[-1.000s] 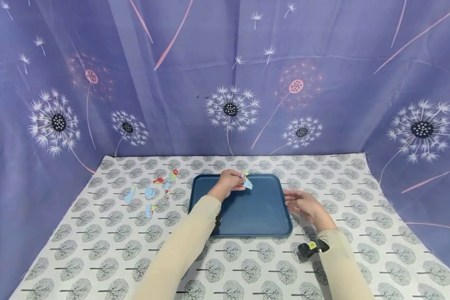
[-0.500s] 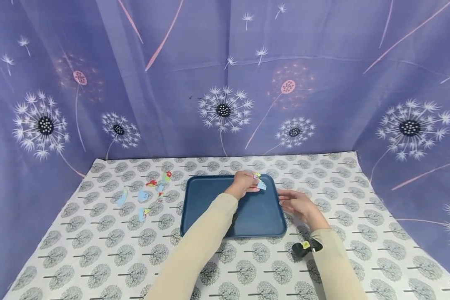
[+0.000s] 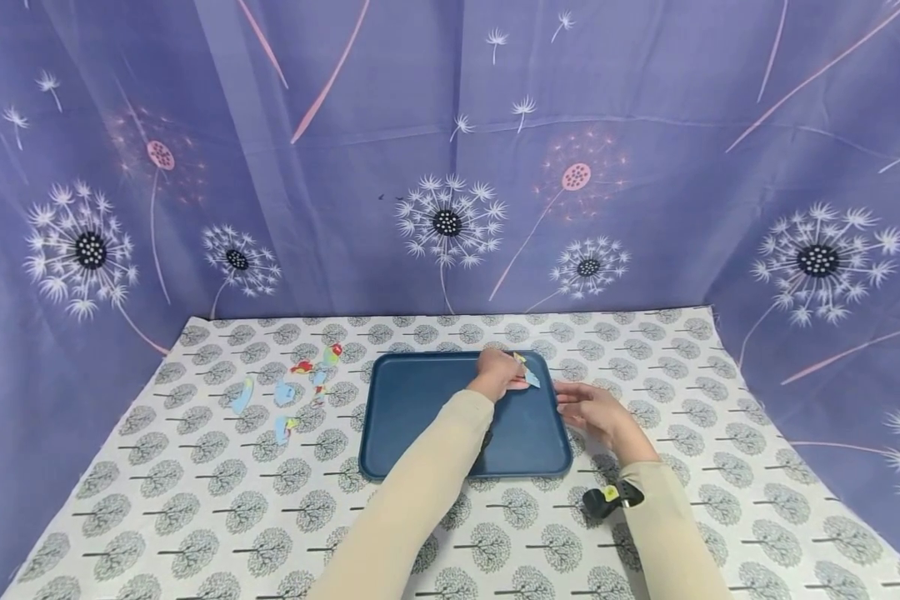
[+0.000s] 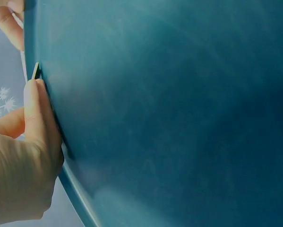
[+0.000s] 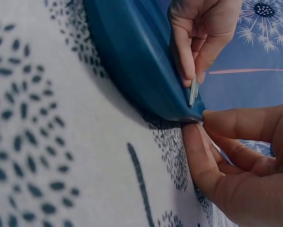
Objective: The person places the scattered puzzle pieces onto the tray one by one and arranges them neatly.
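Over the far right part of a dark blue tray (image 3: pixel 427 417), my left hand (image 3: pixel 499 371) pinches a flat light blue and yellow piece that looks like a jigsaw puzzle piece (image 3: pixel 531 379). The right wrist view shows this puzzle piece (image 5: pixel 193 94) edge-on between thumb and fingers, close to the tray's surface. My right hand (image 3: pixel 598 414) is at the tray's right side; its thumb and forefinger pinch the rim (image 5: pixel 191 118). In the left wrist view the left hand (image 4: pixel 30 156) is low along the tray edge, and fingers of the right hand (image 4: pixel 9 26) show at the top left corner.
Several puzzle pieces (image 3: pixel 283 393), light blue, red and yellow, lie loose on the tree-print cloth (image 3: pixel 217 500) left of the tray. A purple dandelion-print curtain (image 3: pixel 345 208) hangs behind the table. A black wrist camera (image 3: pixel 598 502) is on the right wrist.
My left hand has carried the puzzle piece rightwards across the tray and lower, towards the right rim. The right hand has stayed at the tray's right edge. The head view shifted slightly.
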Motion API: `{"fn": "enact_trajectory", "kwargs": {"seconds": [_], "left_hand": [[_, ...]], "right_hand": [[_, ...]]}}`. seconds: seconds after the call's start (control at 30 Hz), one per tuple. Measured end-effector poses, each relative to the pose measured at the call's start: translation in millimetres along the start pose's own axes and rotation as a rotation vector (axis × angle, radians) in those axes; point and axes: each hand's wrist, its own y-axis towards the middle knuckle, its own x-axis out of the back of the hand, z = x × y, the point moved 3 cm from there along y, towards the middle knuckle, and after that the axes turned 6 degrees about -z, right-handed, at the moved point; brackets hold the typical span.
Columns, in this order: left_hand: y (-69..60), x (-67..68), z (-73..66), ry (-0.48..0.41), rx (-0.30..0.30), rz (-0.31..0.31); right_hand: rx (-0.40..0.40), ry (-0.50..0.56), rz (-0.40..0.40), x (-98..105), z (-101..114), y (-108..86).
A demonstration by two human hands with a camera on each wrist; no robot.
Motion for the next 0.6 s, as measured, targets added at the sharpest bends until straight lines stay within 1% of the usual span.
{"fn": "enact_trajectory", "kwargs": {"seconds": [0.07, 0.17, 0.33, 0.6], "left_hand": [[2.2, -2.0, 1.8, 0.031, -0.003, -0.008], [4.5, -3.2, 3.9, 0.082, -0.025, -0.028], [4.4, -3.2, 4.0, 0.118, -0.058, -0.043], [0.3, -0.5, 5.1, 0.059, -0.082, -0.029]], "right_hand": [[-0.003, 0.000, -0.002, 0.3, -0.2, -0.2], [0.003, -0.012, -0.008, -0.4, -0.1, -1.0], [0.005, -0.015, -0.011, -1.3, 0.8, -2.2], [0.001, 0.008, -0.013, -1.0, 1.3, -3.3]]}}
